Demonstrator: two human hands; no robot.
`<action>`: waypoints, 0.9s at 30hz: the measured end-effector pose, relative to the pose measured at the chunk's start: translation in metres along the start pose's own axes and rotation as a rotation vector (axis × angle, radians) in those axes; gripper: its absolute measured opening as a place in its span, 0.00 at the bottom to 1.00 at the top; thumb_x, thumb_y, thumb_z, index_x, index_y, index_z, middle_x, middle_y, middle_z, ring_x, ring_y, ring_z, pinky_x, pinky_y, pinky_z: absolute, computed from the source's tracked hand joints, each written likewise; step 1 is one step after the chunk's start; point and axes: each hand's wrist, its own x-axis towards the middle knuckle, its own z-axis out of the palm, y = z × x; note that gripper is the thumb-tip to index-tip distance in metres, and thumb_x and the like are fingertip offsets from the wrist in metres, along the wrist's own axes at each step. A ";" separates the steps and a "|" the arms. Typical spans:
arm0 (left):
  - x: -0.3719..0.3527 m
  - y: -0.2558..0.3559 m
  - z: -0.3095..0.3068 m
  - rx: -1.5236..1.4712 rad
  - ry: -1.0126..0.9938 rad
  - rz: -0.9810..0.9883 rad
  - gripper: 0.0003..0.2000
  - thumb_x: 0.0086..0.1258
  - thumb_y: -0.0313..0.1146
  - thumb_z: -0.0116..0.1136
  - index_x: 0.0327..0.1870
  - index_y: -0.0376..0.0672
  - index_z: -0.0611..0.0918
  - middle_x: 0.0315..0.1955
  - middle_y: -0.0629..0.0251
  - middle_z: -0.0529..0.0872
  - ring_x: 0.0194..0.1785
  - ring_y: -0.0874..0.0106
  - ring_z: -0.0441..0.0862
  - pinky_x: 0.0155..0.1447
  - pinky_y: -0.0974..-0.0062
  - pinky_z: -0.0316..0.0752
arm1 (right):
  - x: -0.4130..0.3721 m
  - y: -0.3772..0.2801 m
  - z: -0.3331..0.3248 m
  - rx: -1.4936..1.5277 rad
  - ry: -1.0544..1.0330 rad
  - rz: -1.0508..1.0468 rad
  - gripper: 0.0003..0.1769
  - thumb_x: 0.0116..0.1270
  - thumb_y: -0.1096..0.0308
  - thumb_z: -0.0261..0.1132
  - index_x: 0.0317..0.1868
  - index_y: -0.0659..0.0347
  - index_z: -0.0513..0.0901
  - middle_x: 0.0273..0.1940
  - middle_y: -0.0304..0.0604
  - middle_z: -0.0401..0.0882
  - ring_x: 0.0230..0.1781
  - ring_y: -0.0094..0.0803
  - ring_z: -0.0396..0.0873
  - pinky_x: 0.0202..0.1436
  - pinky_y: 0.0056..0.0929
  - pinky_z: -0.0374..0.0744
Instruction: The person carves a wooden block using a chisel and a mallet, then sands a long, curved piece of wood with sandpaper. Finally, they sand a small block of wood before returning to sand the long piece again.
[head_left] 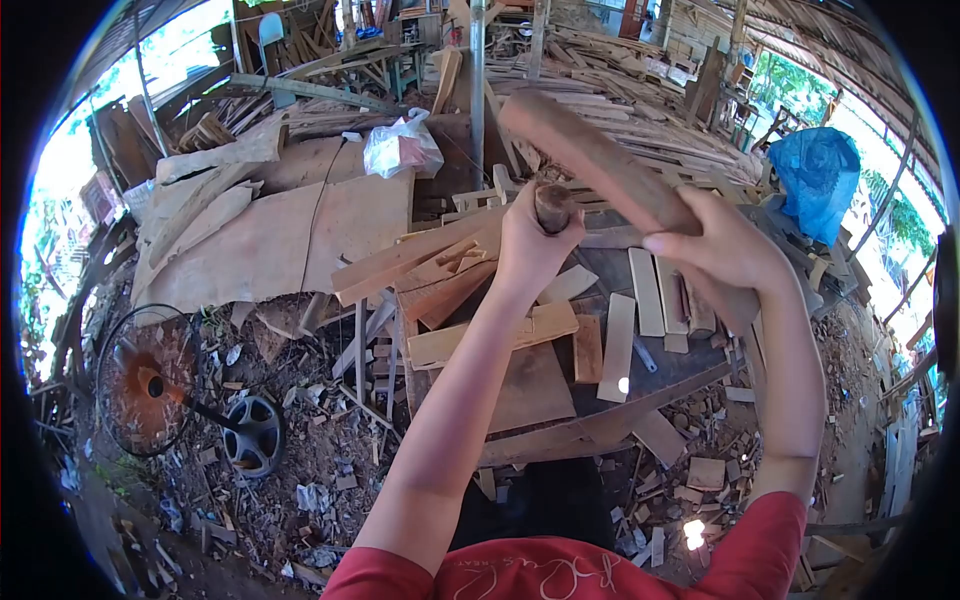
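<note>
My left hand [530, 245] is wrapped round a short round wooden stick [553, 207], whose dark end points up toward me. The rest of the stick is hidden by the fist. My right hand [728, 240] grips a long, thick, slightly curved wooden piece [600, 160] by its lower half. This piece slants from upper left to lower right, above the workbench. Beneath both hands lie several pale wooden slats [618, 345] and a yellowish wooden block [492, 335].
A low workbench [525, 390] stands before me. Left of it, a flat board [365, 225] bears a white plastic bag [403, 147]. A fan [150, 385] lies on the littered ground. Stacked planks [610, 110] fill the back, and a blue sheet [815, 180] hangs at the right.
</note>
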 end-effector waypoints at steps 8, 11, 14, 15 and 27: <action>0.001 0.003 0.000 0.084 -0.004 -0.080 0.10 0.53 0.27 0.63 0.32 0.36 0.73 0.24 0.61 0.80 0.29 0.77 0.74 0.37 0.77 0.71 | 0.018 0.087 0.052 0.057 0.328 0.226 0.36 0.49 0.49 0.69 0.49 0.72 0.74 0.43 0.56 0.79 0.45 0.39 0.78 0.50 0.35 0.74; -0.003 0.004 0.001 0.138 0.021 -0.054 0.09 0.55 0.25 0.62 0.30 0.39 0.73 0.23 0.71 0.76 0.28 0.84 0.69 0.34 0.82 0.67 | 0.013 0.106 0.103 -0.094 0.219 0.324 0.34 0.47 0.51 0.70 0.46 0.71 0.76 0.41 0.59 0.79 0.42 0.48 0.80 0.47 0.40 0.77; -0.005 0.003 0.003 0.136 0.023 -0.052 0.09 0.55 0.25 0.62 0.30 0.39 0.73 0.22 0.71 0.76 0.28 0.84 0.68 0.34 0.83 0.67 | 0.015 0.118 0.150 -0.196 0.147 0.442 0.32 0.46 0.51 0.70 0.44 0.70 0.76 0.40 0.60 0.79 0.41 0.50 0.79 0.47 0.41 0.77; -0.006 0.003 0.002 0.121 0.020 -0.053 0.09 0.55 0.25 0.62 0.30 0.39 0.73 0.22 0.72 0.75 0.28 0.84 0.68 0.33 0.83 0.67 | 0.017 0.125 0.164 -0.193 0.144 0.423 0.30 0.46 0.51 0.70 0.42 0.69 0.76 0.38 0.59 0.80 0.41 0.49 0.80 0.46 0.41 0.77; -0.008 0.004 -0.002 0.130 0.033 -0.023 0.08 0.56 0.25 0.62 0.30 0.39 0.73 0.23 0.72 0.76 0.28 0.84 0.68 0.34 0.83 0.67 | 0.030 0.135 0.209 -0.294 0.288 0.232 0.33 0.50 0.48 0.68 0.48 0.66 0.73 0.47 0.53 0.73 0.48 0.42 0.74 0.48 0.35 0.75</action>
